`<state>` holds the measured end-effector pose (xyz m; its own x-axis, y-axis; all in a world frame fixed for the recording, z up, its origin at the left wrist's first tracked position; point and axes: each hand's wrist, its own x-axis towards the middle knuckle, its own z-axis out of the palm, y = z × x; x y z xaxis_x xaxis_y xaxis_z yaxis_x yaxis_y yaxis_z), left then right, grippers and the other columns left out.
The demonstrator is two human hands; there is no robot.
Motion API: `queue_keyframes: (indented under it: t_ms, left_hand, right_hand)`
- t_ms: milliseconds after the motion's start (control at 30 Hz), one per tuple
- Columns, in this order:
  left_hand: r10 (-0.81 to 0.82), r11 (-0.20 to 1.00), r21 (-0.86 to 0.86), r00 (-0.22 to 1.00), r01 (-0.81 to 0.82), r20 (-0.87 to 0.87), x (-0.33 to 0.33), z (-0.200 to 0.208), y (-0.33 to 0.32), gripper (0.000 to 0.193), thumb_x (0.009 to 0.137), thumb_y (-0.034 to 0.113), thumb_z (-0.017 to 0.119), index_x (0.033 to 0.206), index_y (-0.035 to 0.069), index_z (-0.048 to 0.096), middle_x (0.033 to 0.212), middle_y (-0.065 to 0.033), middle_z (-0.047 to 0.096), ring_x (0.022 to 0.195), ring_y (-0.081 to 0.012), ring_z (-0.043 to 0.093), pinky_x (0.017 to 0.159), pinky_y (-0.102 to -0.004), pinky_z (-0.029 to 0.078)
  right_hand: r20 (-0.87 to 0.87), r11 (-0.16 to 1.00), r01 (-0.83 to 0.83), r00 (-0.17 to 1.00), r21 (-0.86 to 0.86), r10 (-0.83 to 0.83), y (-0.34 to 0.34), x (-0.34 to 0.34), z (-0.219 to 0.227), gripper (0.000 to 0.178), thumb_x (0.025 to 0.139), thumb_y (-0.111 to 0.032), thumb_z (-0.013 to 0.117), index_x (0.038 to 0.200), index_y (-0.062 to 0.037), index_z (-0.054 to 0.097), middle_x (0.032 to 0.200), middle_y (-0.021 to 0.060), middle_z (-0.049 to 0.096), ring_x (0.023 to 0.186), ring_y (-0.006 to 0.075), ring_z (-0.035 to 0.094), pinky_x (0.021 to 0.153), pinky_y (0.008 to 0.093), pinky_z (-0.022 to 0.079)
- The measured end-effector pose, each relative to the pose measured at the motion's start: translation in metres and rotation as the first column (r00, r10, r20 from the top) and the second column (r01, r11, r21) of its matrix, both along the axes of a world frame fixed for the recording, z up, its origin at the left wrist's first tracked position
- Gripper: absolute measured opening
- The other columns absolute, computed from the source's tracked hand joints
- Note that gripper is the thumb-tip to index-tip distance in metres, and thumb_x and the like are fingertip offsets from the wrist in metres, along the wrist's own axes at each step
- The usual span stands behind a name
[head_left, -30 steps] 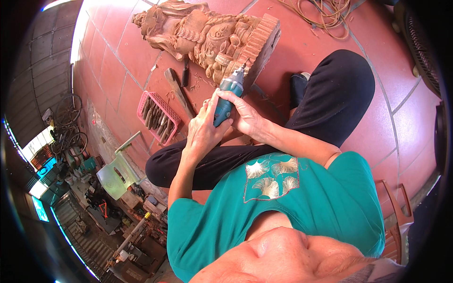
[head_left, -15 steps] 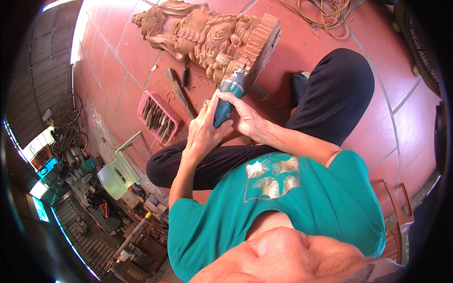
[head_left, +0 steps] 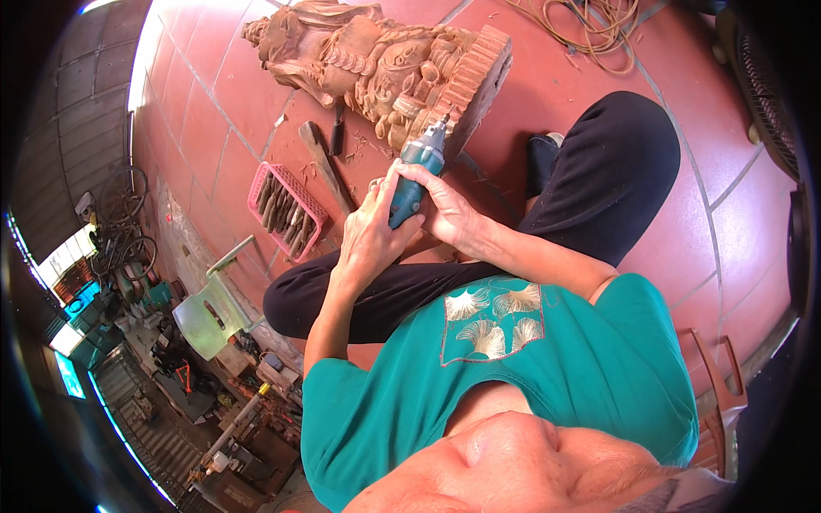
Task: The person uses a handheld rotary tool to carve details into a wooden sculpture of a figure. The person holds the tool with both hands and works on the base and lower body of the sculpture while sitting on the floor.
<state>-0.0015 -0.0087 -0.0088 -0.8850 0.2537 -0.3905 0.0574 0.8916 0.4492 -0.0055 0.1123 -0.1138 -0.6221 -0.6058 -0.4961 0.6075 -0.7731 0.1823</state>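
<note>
The left hand (head_left: 366,229) and the right hand (head_left: 451,212) are both closed around a teal power tool (head_left: 417,175), whose body lies between the two palms. The right thumb lies along the tool's upper body, while the left thumb crosses near its rear end; the other fingers curl beneath and are mostly hidden. The tool's metal nose sticks out beyond the fingers, slanting up and to the right, toward the base of a carved wooden statue (head_left: 376,68). Its tip is at the base's near edge, though whether it touches the wood I cannot tell. The statue lies on its back on the red tile floor (head_left: 201,141), just past the fingers, base to the right. Left of the hands are a wooden mallet (head_left: 325,161) and a pink basket (head_left: 315,210) of wooden-handled tools.
</note>
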Motion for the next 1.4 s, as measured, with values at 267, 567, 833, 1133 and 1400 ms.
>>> queue_keyframes:
  t_ms: [267,567,833,1133,1400]
  left_hand:
    - [0.017,1.000,0.005,1.000,-0.017,-0.006,0.000,-0.002,0.000,0.083,0.081,0.020,0.081,0.150,-0.002,0.040,0.151,-0.0208,0.049,0.129,-0.0395,0.057,0.102,-0.0421,0.052]
    - [0.020,1.000,0.012,1.000,-0.020,-0.020,0.003,-0.006,-0.003,0.083,0.082,0.022,0.080,0.150,-0.001,0.040,0.150,-0.0219,0.050,0.128,-0.0393,0.058,0.101,-0.0425,0.052]
    - [0.037,0.999,0.001,0.999,-0.037,-0.009,0.003,-0.002,0.001,0.084,0.082,0.023,0.080,0.151,0.000,0.039,0.145,-0.0236,0.054,0.122,-0.0400,0.062,0.097,-0.0425,0.054]
    - [0.033,0.999,-0.001,0.998,-0.033,-0.059,0.004,-0.005,-0.001,0.084,0.082,0.026,0.080,0.151,-0.001,0.040,0.134,-0.0273,0.060,0.113,-0.0403,0.067,0.092,-0.0429,0.055]
    - [0.000,1.000,0.008,0.991,0.001,-0.133,0.007,-0.010,-0.006,0.084,0.084,0.027,0.077,0.152,0.001,0.035,0.117,-0.0273,0.063,0.097,-0.0447,0.067,0.078,-0.0490,0.056]
  right_hand:
    - [-0.007,1.000,-0.014,1.000,0.000,0.014,-0.004,-0.001,-0.007,0.028,0.088,-0.024,0.079,0.110,-0.0140,0.064,0.101,-0.0017,0.065,0.095,0.0121,0.063,0.086,0.0325,0.053]
    - [0.003,1.000,-0.022,1.000,-0.006,0.022,-0.002,-0.001,-0.004,0.030,0.088,-0.023,0.080,0.111,-0.0134,0.064,0.101,-0.0014,0.065,0.096,0.0123,0.063,0.087,0.0325,0.053]
    - [0.015,0.999,-0.036,0.999,0.008,0.036,-0.002,0.000,-0.007,0.029,0.089,-0.021,0.078,0.113,-0.0123,0.064,0.105,0.0021,0.069,0.100,0.0168,0.066,0.091,0.0376,0.054]
    - [-0.004,0.999,-0.042,0.999,0.007,0.042,-0.006,-0.002,-0.011,0.028,0.090,-0.021,0.077,0.113,-0.0101,0.064,0.106,0.0055,0.069,0.099,0.0199,0.067,0.093,0.0411,0.055]
    - [0.006,0.999,-0.049,0.999,0.006,0.049,-0.008,-0.006,-0.012,0.030,0.089,-0.017,0.079,0.113,-0.0076,0.064,0.106,0.0068,0.069,0.100,0.0218,0.067,0.094,0.0407,0.056]
